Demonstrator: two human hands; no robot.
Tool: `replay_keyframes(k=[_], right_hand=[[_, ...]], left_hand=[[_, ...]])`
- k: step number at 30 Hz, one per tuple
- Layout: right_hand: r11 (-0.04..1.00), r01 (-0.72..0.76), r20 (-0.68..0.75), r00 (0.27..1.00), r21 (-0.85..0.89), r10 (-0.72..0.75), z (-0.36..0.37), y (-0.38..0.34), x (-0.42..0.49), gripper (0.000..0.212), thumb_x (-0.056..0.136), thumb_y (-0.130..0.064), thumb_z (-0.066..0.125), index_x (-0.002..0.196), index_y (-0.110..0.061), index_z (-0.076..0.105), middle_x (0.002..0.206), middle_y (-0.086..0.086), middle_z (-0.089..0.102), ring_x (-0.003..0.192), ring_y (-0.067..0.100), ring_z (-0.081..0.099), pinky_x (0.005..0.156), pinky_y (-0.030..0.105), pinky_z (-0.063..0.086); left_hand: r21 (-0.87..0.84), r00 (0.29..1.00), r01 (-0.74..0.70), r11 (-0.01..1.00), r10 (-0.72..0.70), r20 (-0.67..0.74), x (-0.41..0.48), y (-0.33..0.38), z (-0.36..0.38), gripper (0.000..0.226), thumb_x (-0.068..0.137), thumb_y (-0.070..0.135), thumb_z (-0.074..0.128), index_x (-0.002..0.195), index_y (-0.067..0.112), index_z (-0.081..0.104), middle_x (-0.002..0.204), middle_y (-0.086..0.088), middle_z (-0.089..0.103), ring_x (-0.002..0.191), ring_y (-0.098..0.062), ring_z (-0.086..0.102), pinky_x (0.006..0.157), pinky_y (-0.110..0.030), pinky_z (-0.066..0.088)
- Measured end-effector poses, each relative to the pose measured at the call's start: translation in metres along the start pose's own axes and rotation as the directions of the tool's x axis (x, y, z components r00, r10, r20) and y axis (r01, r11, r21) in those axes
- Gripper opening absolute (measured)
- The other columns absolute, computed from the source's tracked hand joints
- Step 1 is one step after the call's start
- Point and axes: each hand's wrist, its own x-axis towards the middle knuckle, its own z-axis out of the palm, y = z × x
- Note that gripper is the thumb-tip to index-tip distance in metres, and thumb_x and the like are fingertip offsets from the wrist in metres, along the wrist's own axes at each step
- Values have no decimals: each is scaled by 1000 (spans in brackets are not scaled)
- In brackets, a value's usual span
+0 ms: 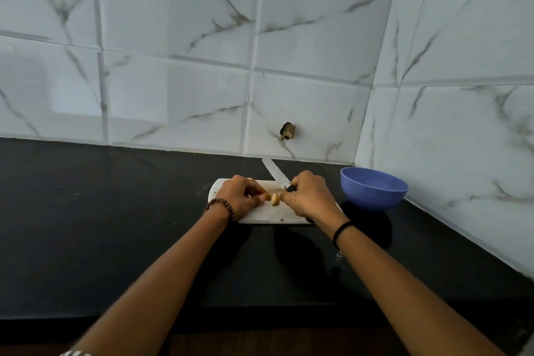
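Black countertop (115, 211) against a marble-look tiled wall (173, 66), with a white cutting board (268, 215) right under both hands. So the left hand (238, 196) is pinching a small pale yellow bit of food (275, 199) between the two hands, and the right hand (310, 196) is wrapped round the dark handle of a knife (273, 170), blade sticking out past its knuckles toward the wall. Off to the right of the right hand there's a blue bowl (372, 191), near but not touching.
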Motion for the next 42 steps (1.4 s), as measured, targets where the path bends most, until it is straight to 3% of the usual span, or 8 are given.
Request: replay_keyframes(k=[7, 11, 19, 23, 29, 32, 37, 42], right_hand=[[999, -20, 137, 990, -26, 23, 9, -8, 28, 17, 81, -19, 71, 85, -5, 62, 77, 11, 65, 47, 18, 59, 42, 23, 44], [998, 44, 48, 998, 51, -47, 12, -13, 42, 15, 83, -16, 66, 73, -6, 61, 66, 8, 64, 49, 19, 61, 45, 24, 43], [998, 44, 99, 994, 37, -47, 17, -21, 47, 28, 90, -30, 66, 75, -7, 61, 58, 4, 59, 36, 9, 51, 38, 18, 39], [992, -9, -7, 1000, 125, 10, -7, -5, 23, 34, 95, -33, 57, 94, -2, 69, 69, 5, 69, 43, 12, 58, 42, 21, 43], [999, 1, 109, 994, 52, -7, -29, 18, -33, 16, 101, -27, 55, 107, -16, 64, 75, 2, 65, 40, 3, 51, 35, 16, 37], [998, 64, 123, 991, -29, -60, -25, 23, -47, 21, 101, -28, 52, 110, -16, 66, 77, 3, 67, 44, 6, 56, 41, 21, 43], [981, 96, 101, 992, -170, -80, -17, 22, -49, 29, 99, -31, 52, 121, -15, 63, 107, 6, 65, 87, 19, 67, 69, 29, 54], [984, 92, 93, 993, -156, -78, -15, 20, -44, 25, 98, -34, 52, 108, -14, 65, 91, 5, 66, 81, 22, 67, 74, 40, 60]], left_hand=[[-20, 1000, -1, 1000, 1, -18, -2, 1, -3, 15, 88, 26, 69, 101, 25, 76, 100, 7, 73, 83, 2, 58, 66, -3, 36], [16, 998, 50, 999, -49, -45, -2, 1, 1, 23, 78, 47, 75, 94, 31, 77, 97, 11, 70, 91, -5, 58, 79, -20, 40], [156, 999, 3, 988, 3, -39, -4, 4, 0, 31, 80, 54, 68, 102, 33, 75, 102, 13, 71, 87, -5, 58, 81, -23, 46], [170, 999, -40, 985, 43, -10, -2, 13, 8, 28, 80, 57, 67, 95, 35, 74, 102, 11, 70, 98, -12, 61, 96, -41, 47], [129, 998, -60, 990, 60, 1, -1, 15, 12, 20, 80, 55, 69, 87, 36, 73, 85, 19, 64, 89, -6, 56, 97, -44, 46], [117, 998, -63, 991, 66, -18, -1, 14, 14, 20, 79, 55, 69, 87, 37, 73, 77, 23, 58, 85, -5, 54, 98, -46, 45], [126, 998, -64, 990, 66, -8, 0, 13, 15, 21, 80, 55, 68, 89, 37, 74, 81, 21, 62, 84, -7, 57, 96, -46, 47], [129, 998, -56, 990, 58, -17, 1, 12, 16, 20, 80, 54, 68, 90, 38, 75, 83, 22, 64, 82, -5, 55, 95, -44, 47]])
